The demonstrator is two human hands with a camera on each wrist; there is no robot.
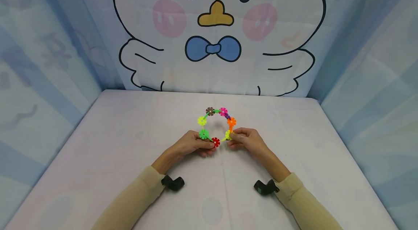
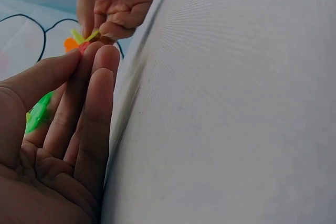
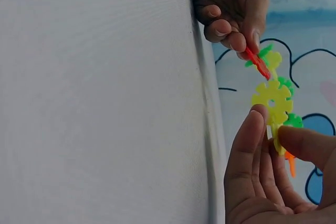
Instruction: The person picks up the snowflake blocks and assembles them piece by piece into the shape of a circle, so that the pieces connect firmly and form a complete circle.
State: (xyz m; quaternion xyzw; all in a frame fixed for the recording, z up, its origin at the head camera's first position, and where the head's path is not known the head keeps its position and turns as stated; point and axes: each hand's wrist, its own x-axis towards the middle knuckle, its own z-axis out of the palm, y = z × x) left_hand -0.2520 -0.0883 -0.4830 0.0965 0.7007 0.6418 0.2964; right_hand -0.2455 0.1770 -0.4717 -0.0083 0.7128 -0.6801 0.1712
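Note:
A ring of colourful interlocking snowflake discs (image 1: 202, 121) is held up between both hands over the table, its far side standing away from me. My left hand (image 1: 193, 143) pinches the red disc (image 1: 216, 142) between thumb and fingers at the near left of the ring. At the near right, the right hand (image 1: 251, 140) pinches a yellow disc, and another yellow disc (image 3: 272, 102) juts from it toward the red one. In the right wrist view these two edges lie very close; whether they touch I cannot tell. Green, brown, pink, purple and orange discs form the rest.
A pale cloth covers the table (image 1: 130, 114). Behind it hangs a curtain (image 1: 215, 74) printed with a cartoon bird, and blue-white curtains close both sides. Black wrist cameras (image 1: 173, 183) sit at the cuffs of the beige sleeves.

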